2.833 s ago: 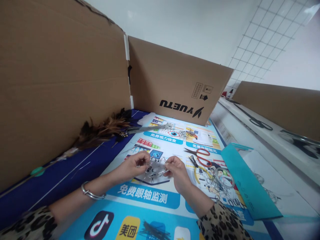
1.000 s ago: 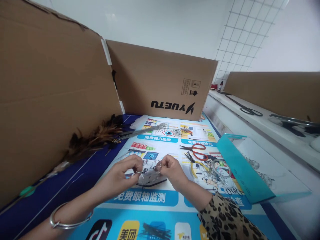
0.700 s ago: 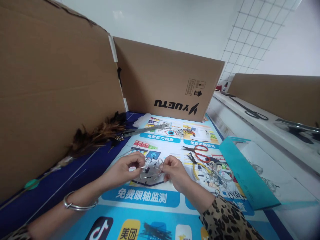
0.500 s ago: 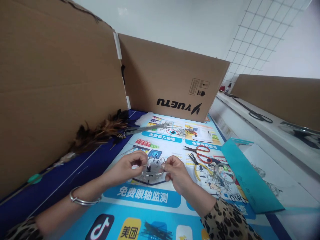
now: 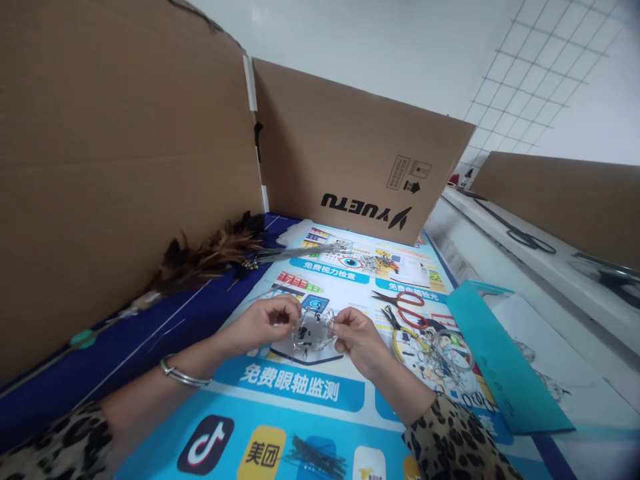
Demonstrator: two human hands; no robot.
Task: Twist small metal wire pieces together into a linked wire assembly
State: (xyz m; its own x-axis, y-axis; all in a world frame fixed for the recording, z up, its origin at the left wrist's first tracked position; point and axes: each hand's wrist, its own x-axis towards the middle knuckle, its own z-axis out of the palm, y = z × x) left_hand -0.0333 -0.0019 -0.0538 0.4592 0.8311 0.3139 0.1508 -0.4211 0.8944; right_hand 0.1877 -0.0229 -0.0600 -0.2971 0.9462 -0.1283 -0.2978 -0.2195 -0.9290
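Note:
Between my two hands is a thin, wiry, partly see-through ring-like piece (image 5: 313,331), held just above the printed sheet (image 5: 345,350). My left hand (image 5: 274,321) pinches its left side, thumb and forefinger together. On the right, my right hand (image 5: 353,333) grips the opposite side between thumb and fingertips. Fine wire detail on the piece is too small to make out. Right of my right hand lie red-handled scissors (image 5: 411,310) and yellow-handled pliers (image 5: 403,335), beside a tangle of wire pieces (image 5: 443,367).
Brown feathers (image 5: 210,257) and a bundle of thin wires (image 5: 300,251) lie at the left back. Cardboard panels (image 5: 350,147) stand behind and left. A teal folder (image 5: 507,363) sits on the right. Dark short strips (image 5: 317,457) lie in front.
The view has shifted slightly, so the scene sits a little further right. Both hands keep hold of the wiry piece, and my left fingers have moved slightly on its edge.

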